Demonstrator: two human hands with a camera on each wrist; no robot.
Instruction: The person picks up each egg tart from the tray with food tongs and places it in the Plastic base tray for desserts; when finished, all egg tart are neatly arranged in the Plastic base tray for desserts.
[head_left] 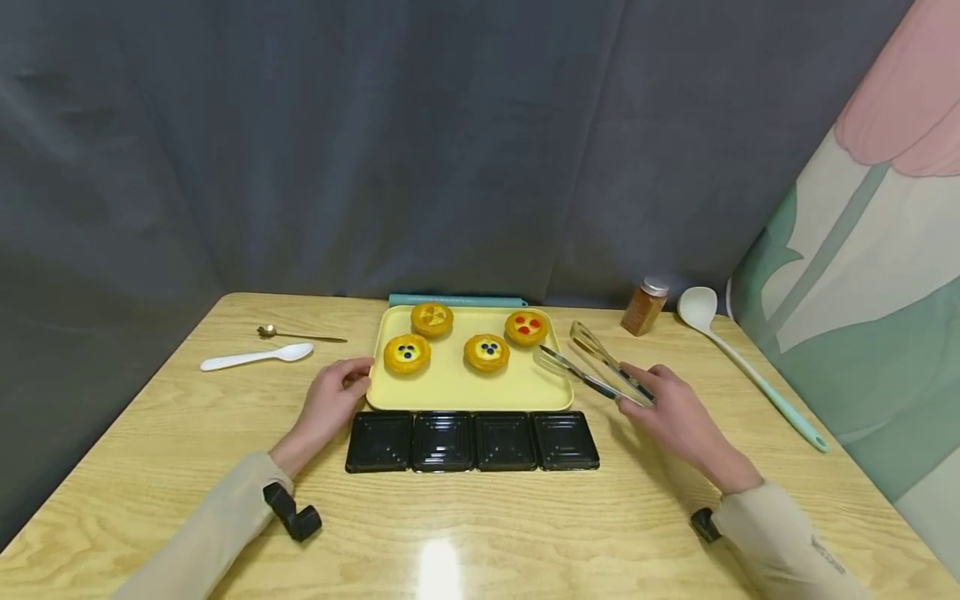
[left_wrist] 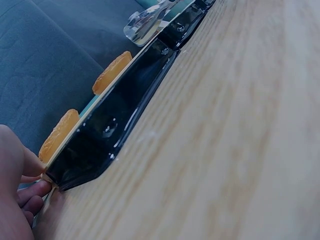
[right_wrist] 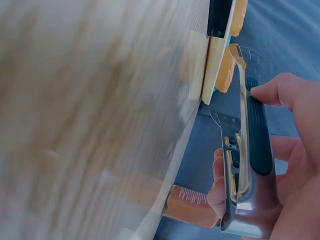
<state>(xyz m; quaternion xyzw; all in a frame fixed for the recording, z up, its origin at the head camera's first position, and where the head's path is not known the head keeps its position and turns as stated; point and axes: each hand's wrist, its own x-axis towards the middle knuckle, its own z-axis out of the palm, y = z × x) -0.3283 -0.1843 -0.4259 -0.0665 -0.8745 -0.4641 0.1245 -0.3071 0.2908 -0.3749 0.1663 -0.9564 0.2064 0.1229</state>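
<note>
The right hand (head_left: 671,415) gripped tongs (right_wrist: 260,137), the left hand (head_left: 330,402) pinched the tray (head_left: 450,392), and the tarts (head_left: 487,353) seemed light, crumbly, best held gently by their sides.

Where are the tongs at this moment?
In the head view, the tongs are right of centre in the person's right hand, spread open, with one tip overlapping the right end of the yellow tray.
</note>
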